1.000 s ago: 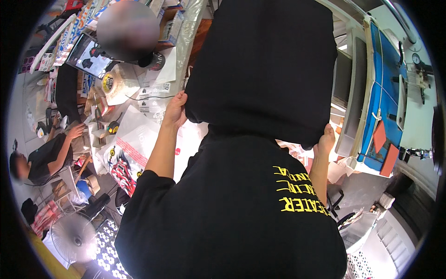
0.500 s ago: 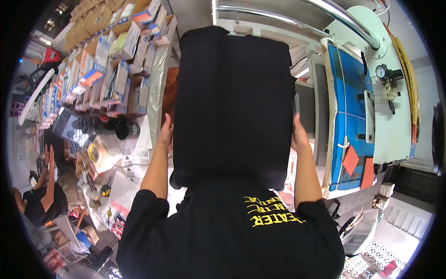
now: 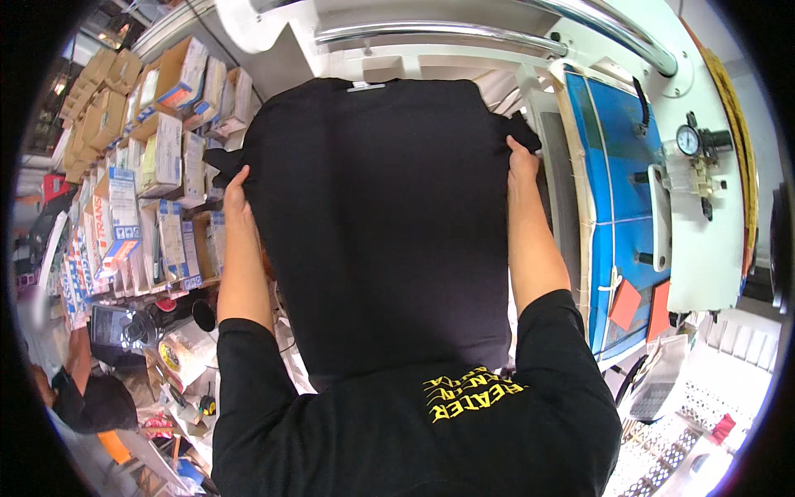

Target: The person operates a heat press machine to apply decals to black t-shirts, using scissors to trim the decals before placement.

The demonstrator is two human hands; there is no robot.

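A black T-shirt [image 3: 373, 224], collar toward the top and short sleeves at each side, is spread in front of me in the middle of the head view. My left hand [image 3: 237, 189] grips its left edge just below the sleeve. On the opposite edge, my right hand [image 3: 522, 161] is closed on the fabric at the right sleeve, thumb showing on top. The shirt hides most of the surface beneath it, so I cannot tell whether it rests on that.
A white press machine [image 3: 696, 248] with a blue pad [image 3: 621, 149], gauge [image 3: 687, 139] and chrome bars [image 3: 431, 35] borders the right and top. Cardboard boxes [image 3: 166, 157] line the left, above a cluttered worktable [image 3: 186, 352]. A co-worker [image 3: 91, 402] is at the lower left.
The shirt has spread out, its sleeves now showing. Both my hands have moved up along its sides to the sleeves. The view has shifted, showing more of the boxes and top bars.
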